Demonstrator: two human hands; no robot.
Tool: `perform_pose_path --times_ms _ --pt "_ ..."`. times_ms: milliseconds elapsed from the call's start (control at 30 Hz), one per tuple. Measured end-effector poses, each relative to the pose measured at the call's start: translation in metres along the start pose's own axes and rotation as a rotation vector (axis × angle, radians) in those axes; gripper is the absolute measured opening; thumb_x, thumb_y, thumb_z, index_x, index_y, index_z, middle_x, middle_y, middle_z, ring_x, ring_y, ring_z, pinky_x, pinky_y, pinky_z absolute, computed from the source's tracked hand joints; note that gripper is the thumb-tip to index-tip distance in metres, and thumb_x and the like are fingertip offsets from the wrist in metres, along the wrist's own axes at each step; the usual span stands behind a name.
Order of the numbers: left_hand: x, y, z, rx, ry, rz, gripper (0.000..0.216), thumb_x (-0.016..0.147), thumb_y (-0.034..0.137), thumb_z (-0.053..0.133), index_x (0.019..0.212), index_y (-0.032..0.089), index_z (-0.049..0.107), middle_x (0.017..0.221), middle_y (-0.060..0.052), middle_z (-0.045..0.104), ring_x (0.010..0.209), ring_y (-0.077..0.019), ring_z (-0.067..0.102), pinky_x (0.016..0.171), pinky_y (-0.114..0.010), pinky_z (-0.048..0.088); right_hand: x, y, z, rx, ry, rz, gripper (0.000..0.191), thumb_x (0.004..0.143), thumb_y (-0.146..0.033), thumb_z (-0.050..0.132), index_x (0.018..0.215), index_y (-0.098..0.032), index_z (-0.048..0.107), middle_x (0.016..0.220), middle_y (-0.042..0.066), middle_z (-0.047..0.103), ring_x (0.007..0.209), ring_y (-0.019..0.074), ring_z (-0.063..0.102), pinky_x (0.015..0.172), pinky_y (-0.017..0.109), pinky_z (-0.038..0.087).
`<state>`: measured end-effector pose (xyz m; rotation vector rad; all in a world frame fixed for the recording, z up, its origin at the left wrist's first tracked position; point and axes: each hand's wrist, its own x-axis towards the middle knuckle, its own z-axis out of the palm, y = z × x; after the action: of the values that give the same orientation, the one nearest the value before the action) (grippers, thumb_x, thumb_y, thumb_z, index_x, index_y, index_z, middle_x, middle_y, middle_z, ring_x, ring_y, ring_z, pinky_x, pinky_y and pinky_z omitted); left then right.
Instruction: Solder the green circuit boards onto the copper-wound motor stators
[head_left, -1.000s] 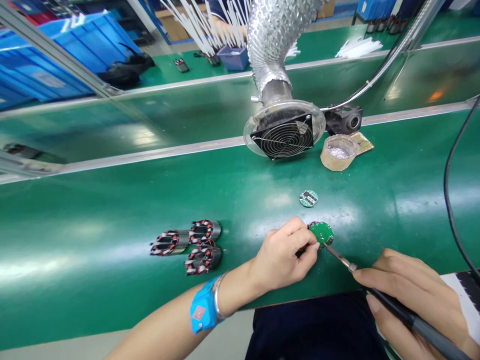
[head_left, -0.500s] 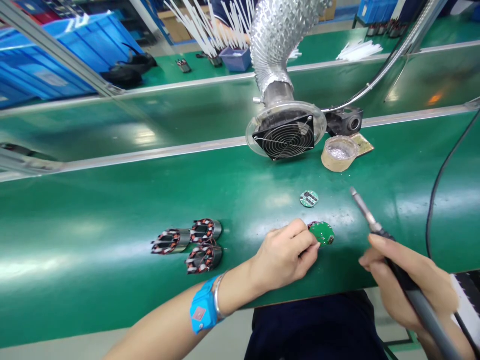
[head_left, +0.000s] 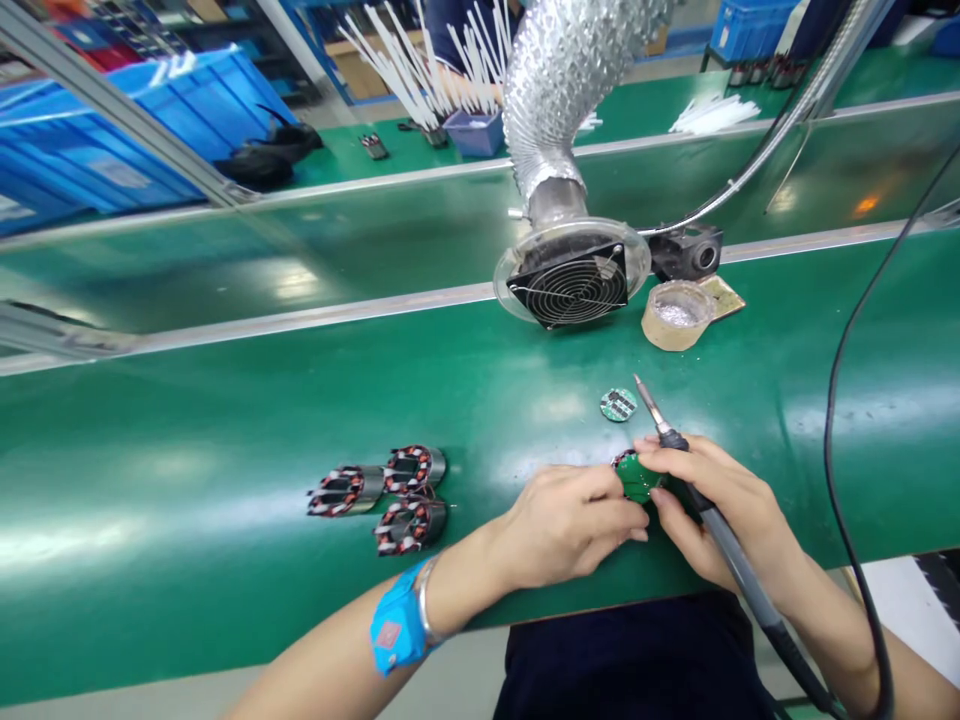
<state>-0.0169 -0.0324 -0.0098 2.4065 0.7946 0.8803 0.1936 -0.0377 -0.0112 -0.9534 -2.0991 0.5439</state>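
Between both hands is a round green circuit board [head_left: 637,480], with wound coils just visible under its left rim. My left hand [head_left: 574,520], with a blue strap at the wrist, grips it from the left, fingers closed. My right hand [head_left: 712,500] is wrapped round a soldering iron [head_left: 697,500], and its fingertips also touch the board's right edge. The iron's tip points up and away, close to a second round circuit board [head_left: 619,404] lying flat on the table. Off to the left, three motor stators [head_left: 409,500] with copper windings sit grouped together.
A fume extractor [head_left: 574,275] on a silver hose hangs over the green table [head_left: 225,430]. Behind the boards are a round solder tub [head_left: 677,315] and a black iron holder [head_left: 688,250]. A black cable [head_left: 832,430] loops down the right. Another person's arm shows across the bench.
My right hand has come left with the soldering iron, from beside the board to touching its edge. The iron's tip has moved left towards the loose board, and the cable has shifted.
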Motion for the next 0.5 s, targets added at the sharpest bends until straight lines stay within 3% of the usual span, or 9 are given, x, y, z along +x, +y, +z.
perform_pose_path --times_ms 133,233,333,500 --pt "0.015 0.003 0.004 -0.475 0.078 -0.585 0.014 0.078 0.030 0.074 0.075 0.016 0.074 0.067 0.001 0.054 0.055 -0.0066 0.047 0.051 -0.018 0.039 0.000 0.001 -0.001 0.003 -0.008 0.029 0.043 0.083 -0.004 0.055 0.123 -0.021 0.054 0.113 0.006 0.067 0.105 0.0193 0.061 0.092 0.034 0.051" --pt "0.025 -0.001 0.001 -0.692 -0.010 -0.848 0.021 0.069 0.033 0.079 0.069 0.014 0.073 0.061 0.002 0.054 0.050 -0.0061 0.039 0.047 -0.020 0.031 0.004 0.000 -0.004 0.021 -0.024 0.049 0.043 0.083 -0.006 0.055 0.123 -0.021 0.054 0.113 0.007 0.066 0.107 0.0204 0.060 0.092 0.035 0.052" --pt "0.031 -0.005 -0.002 -0.811 -0.101 -0.936 0.024 0.066 0.035 0.078 0.069 0.013 0.071 0.056 0.002 0.056 0.049 -0.0069 0.037 0.047 -0.022 0.026 0.013 -0.002 -0.009 0.055 -0.019 0.058 0.039 0.085 -0.007 0.054 0.121 -0.021 0.055 0.111 0.007 0.066 0.109 0.0206 0.059 0.092 0.036 0.051" --pt "0.033 -0.004 -0.002 -0.965 -0.153 -0.901 0.028 0.066 0.038 0.077 0.063 0.013 0.063 0.054 0.006 0.047 0.052 -0.0062 0.033 0.051 -0.022 0.025 0.033 -0.002 -0.011 0.096 -0.058 -0.060 0.033 0.090 -0.007 0.053 0.119 -0.024 0.054 0.099 0.003 0.069 0.097 0.0178 0.060 0.084 0.034 0.052"
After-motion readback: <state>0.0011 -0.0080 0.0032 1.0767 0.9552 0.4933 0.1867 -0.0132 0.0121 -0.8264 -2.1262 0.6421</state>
